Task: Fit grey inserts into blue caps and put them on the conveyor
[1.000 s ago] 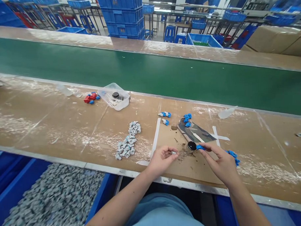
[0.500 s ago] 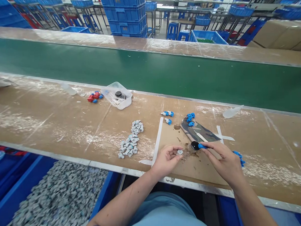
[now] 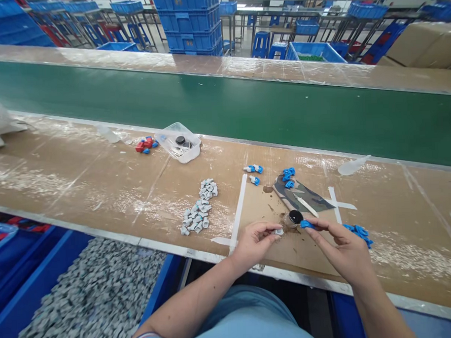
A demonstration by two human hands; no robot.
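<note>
A scuffed brown surface point(image 3: 81, 179) ran beside a green conveyor belt point(image 3: 223, 105), with blue crates point(image 3: 191, 22) behind. The left hand point(image 3: 254, 243) pinched a small grey part point(image 3: 278, 231); the right hand point(image 3: 343, 251) pinched a blue part point(image 3: 306, 224) beside a black pot point(image 3: 295, 217), near the surface's front edge.

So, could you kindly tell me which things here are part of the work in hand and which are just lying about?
In hand:
left hand pinching grey piece
right hand pinching blue piece
small black pot

Lying about:
clear tub
red parts
green belt
</note>
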